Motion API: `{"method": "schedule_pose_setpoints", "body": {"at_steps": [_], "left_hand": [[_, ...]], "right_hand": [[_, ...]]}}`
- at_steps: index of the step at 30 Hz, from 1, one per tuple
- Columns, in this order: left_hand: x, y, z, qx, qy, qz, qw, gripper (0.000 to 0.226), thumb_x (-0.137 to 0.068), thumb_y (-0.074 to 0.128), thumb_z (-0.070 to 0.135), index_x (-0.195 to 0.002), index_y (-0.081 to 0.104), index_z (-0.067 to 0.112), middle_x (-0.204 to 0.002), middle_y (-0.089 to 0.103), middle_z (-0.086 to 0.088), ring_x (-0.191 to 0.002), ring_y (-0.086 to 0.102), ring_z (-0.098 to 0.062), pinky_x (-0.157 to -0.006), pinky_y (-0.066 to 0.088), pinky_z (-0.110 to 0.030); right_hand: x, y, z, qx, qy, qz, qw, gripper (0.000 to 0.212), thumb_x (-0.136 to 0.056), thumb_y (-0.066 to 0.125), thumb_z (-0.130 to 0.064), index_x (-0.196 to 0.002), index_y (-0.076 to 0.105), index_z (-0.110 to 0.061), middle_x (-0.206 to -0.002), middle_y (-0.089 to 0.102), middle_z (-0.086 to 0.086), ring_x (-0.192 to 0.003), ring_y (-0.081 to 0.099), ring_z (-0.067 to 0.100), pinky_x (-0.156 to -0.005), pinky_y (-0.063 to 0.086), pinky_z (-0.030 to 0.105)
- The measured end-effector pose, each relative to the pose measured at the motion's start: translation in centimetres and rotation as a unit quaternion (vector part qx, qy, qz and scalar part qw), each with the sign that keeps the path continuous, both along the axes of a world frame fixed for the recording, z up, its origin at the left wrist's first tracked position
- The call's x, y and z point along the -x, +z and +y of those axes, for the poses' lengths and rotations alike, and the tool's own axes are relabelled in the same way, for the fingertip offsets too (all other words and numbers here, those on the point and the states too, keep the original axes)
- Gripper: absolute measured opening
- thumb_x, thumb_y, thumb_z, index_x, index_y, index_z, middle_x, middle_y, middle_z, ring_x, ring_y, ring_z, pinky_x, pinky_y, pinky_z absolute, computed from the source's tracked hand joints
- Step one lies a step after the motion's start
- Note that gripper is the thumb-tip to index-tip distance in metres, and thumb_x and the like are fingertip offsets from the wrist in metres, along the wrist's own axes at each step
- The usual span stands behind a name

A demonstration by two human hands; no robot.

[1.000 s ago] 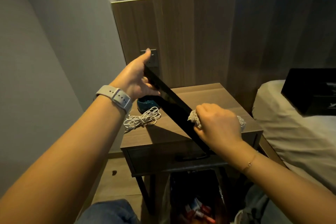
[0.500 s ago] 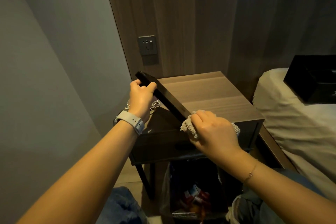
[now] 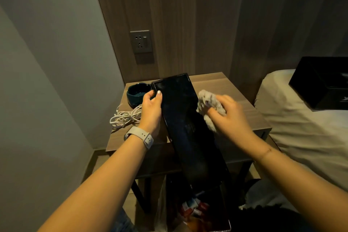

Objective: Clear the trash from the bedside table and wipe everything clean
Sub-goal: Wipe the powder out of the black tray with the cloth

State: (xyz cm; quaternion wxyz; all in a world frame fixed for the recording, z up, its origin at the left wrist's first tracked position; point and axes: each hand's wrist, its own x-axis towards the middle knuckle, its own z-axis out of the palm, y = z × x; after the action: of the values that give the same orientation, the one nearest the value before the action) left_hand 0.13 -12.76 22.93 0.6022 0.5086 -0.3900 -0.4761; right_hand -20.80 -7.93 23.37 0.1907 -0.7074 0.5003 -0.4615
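A person is cleaning at a wood-grain bedside desk [image 3: 235, 90] with dark metal legs, beside a bed [image 3: 301, 128] made up in pale linen. The left hand [image 3: 151, 108] is gripping the left long edge of a long, flat, glossy black tray [image 3: 188, 128], thumb curled over its rim near the far end. The tray is being held tilted, its far end over the back of the desk and its near end reaching out past the front edge toward the camera. The right hand [image 3: 231, 115] is closed around a crumpled grey-white cleaning cloth [image 3: 208, 103] and is pressing it against the tray's right long edge.

At the back-left corner of the desk a dark teal ceramic ashtray [image 3: 136, 94] is standing, with a tangled white charging cable [image 3: 125, 117] lying just in front of it along the left edge. Below the front edge, a bin [image 3: 194, 209] is holding red-and-white wrappers, which suggests the trash is largely cleared. No litter is showing on the desk. A glossy black box [image 3: 320, 83] is sitting on the bed.

The wiping appears to be underway rather than finished: the tray is in hand, while the ashtray, the cable, the box and the desk surface itself probably remain to be wiped.
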Motion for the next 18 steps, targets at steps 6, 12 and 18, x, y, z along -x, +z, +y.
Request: {"method": "schedule_pose_setpoints", "body": {"at_steps": [6, 12, 18], "left_hand": [[3.0, -2.8, -3.3, -0.009, 0.007, -0.034, 0.999, 0.028, -0.103, 0.036, 0.032, -0.128, 0.041, 0.019, -0.108, 0.057, 0.000, -0.101, 0.057, -0.014, -0.091, 0.048, -0.025], [3.6, -4.9, -4.6, -0.029, 0.039, -0.051, 0.998, 0.041, -0.105, 0.027, 0.037, -0.130, 0.044, 0.010, -0.110, 0.055, -0.006, -0.093, 0.052, -0.010, -0.070, 0.037, -0.017], [3.5, -5.8, -5.2, -0.003, 0.076, -0.061, 0.995, 0.042, -0.105, 0.025, 0.035, -0.128, 0.049, 0.009, -0.117, 0.057, -0.004, -0.112, 0.053, -0.017, -0.094, 0.040, -0.028]], "right_hand": [[-3.0, 2.3, -8.7, 0.060, -0.058, 0.167, 0.982, 0.031, -0.090, 0.055, -0.020, -0.120, 0.063, -0.020, -0.108, 0.054, 0.006, -0.102, 0.051, 0.022, -0.079, 0.047, 0.037], [-6.4, -0.1, -12.7, 0.042, -0.083, 0.337, 0.937, 0.036, -0.084, 0.053, -0.021, -0.119, 0.061, -0.027, -0.120, 0.049, 0.004, -0.113, 0.040, 0.031, -0.084, 0.042, 0.041], [-5.4, -0.8, -13.0, 0.071, 0.040, 0.358, 0.930, 0.043, -0.083, 0.053, -0.016, -0.124, 0.061, -0.025, -0.122, 0.051, 0.004, -0.109, 0.041, 0.028, -0.085, 0.046, 0.044]]}}
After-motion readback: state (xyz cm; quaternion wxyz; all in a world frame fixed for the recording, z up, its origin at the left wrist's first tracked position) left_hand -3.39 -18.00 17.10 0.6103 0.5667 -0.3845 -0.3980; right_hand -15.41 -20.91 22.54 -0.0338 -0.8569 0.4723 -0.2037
